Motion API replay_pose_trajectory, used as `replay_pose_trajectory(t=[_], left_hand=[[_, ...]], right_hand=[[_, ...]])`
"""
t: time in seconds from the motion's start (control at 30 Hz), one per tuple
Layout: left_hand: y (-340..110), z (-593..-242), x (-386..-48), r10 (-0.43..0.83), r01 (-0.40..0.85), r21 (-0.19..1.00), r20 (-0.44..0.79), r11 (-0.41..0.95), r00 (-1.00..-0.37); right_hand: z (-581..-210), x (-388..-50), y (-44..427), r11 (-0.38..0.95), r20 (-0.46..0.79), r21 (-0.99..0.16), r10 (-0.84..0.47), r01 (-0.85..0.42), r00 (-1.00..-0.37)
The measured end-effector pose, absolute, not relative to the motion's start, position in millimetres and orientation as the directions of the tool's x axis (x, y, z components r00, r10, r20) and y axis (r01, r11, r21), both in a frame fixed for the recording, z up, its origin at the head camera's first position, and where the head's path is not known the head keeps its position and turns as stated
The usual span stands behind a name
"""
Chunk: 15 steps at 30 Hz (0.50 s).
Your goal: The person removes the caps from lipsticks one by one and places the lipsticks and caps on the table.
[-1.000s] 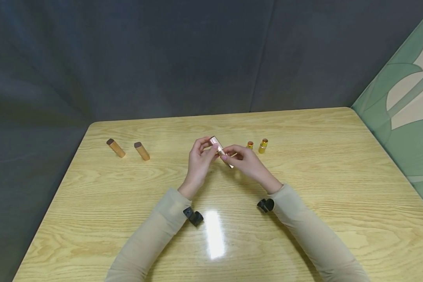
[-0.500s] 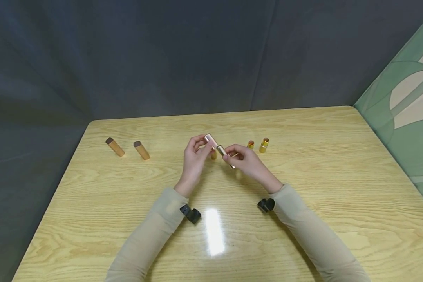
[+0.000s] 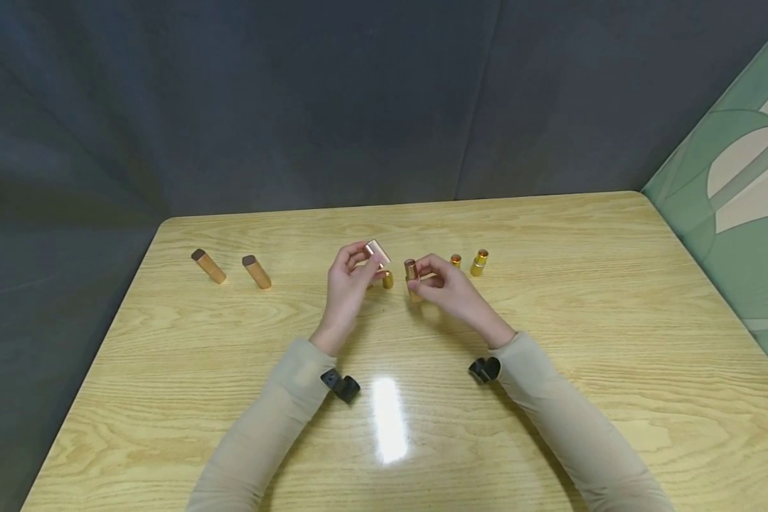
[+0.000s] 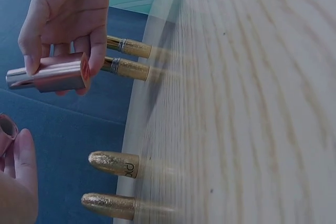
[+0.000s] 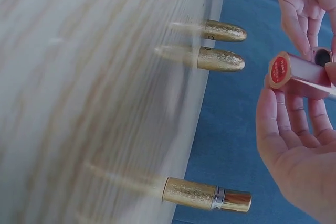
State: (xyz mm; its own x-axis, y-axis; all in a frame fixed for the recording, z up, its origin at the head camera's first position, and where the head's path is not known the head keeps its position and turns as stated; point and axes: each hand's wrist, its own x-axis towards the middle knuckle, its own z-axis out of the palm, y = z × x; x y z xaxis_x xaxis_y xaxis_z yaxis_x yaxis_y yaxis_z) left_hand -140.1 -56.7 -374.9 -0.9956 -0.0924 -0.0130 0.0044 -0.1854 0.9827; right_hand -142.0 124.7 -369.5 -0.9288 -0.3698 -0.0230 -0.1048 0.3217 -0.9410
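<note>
My left hand point(image 3: 347, 295) pinches a shiny rose-gold cap point(image 3: 377, 253), its hollow end showing in the right wrist view point(image 5: 321, 56). Apart from it, to the right, my right hand point(image 3: 451, 291) grips the rose-gold lipstick base point(image 3: 412, 269) almost upright. In the right wrist view a red label marks the bottom of that base point(image 5: 307, 72). Between the hands, a rounded gold cap point(image 3: 388, 279) stands on the table; a second gold cap point(image 4: 107, 204) beside it is mostly behind my left fingers in the head view.
Two copper-coloured tubes point(image 3: 208, 266) point(image 3: 257, 272) stand at the table's left. Just beyond my right hand are two gold tubes point(image 3: 456, 262) point(image 3: 478, 263). The wooden table point(image 3: 550, 242) ends at a dark curtain point(image 3: 320, 107), with a green patterned panel point(image 3: 752, 235) at the right.
The cap has come off the base and moved left with my left hand. The base in my right hand has turned more upright. A gold cap behind them has come into view.
</note>
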Motion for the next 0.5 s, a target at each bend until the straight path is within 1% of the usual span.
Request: replay_pose_trajectory(t=[0.27, 0.5], left_hand=[[-63.0, -370.2, -138.6, -0.061, 0.02, 0.988, 0.011, -0.151, -0.998], [-69.5, -367.7, -138.2, -0.016, 0.045, 0.996, 0.044, -0.082, -0.999]], right_hand=[[-365.5, -142.4, 127.7, 0.342, -0.009, -0.932, -0.357, -0.122, -0.934], [-361.0, -143.5, 131.2, 0.335, 0.006, -0.933, -0.352, -0.132, -0.936]])
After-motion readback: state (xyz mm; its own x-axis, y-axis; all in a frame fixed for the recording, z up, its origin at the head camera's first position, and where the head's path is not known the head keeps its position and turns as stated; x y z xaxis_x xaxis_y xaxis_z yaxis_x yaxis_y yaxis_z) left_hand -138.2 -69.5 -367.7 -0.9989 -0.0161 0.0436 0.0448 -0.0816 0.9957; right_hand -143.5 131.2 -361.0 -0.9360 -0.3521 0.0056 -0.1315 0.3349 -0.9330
